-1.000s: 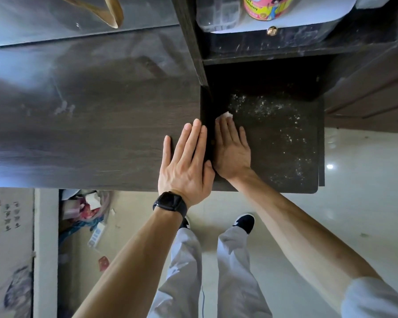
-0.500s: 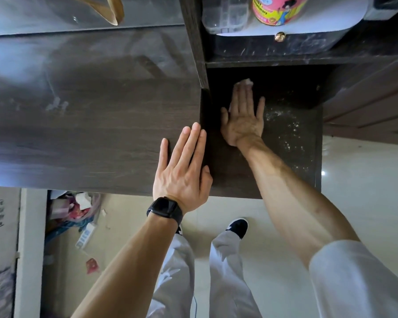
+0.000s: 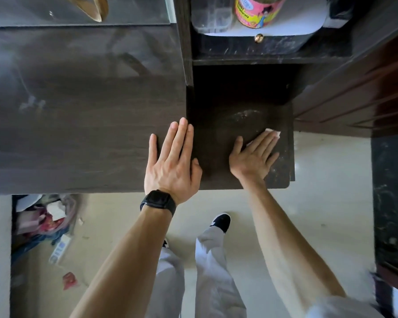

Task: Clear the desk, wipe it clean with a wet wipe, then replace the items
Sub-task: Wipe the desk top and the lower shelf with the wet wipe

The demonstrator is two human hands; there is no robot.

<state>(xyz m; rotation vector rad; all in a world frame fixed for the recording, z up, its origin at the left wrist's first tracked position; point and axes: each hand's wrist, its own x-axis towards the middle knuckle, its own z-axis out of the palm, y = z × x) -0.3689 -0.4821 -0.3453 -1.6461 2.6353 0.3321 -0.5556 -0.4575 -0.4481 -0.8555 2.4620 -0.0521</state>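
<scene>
Two hands lie flat on dark wood. The right hand has its fingers straight and spread, pressing a wet wipe onto the lower board. Only a white corner of the wipe shows past the fingertips, close to the board's right edge. The hand points slantwise, away from the person and to the right. The left hand, a black watch on its wrist, is open too, palm down on the desk top right at the step down to the board, holding nothing. A pale dusty patch lies just beyond the right thumb, farther from the person and leftward of the wipe. Fainter specks sit beside the little finger near the front right corner. The right hand is much the nearer to both, so the next stroke probably needs to sweep left across that patch. Beyond, a pink can and a clear box stand on a higher shelf.
</scene>
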